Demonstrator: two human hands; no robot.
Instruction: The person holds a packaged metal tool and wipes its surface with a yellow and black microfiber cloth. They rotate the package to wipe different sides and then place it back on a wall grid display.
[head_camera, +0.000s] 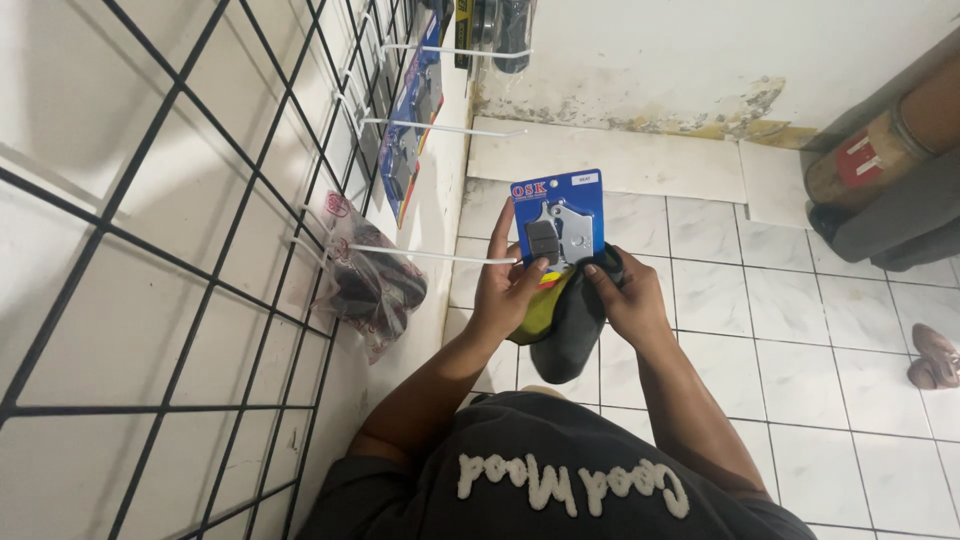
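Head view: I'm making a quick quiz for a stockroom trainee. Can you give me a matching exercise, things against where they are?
Things:
1. blue blister card
2. clear bag of dark parts
3. dark cloth
4. shoe

Places:
A. on the tiled floor, far right
B. hanging on a white hook of the wire grid
C. pinched by the left hand
D. bunched under the right hand

Pairs: 1-C, 2-B, 3-D, 4-A

Blue card, black grid, white tile.
The card (557, 217) is bright blue with grey pads under clear plastic and a red-and-white corner; under it, a yellow-green and black bag (565, 315). The grid (200, 250) runs black squares over white wall, pegs (430, 255) white. Floor (800, 330) is white marbled tile, grey grout; shirt (570, 470) dark grey, fuzzy white lettering.
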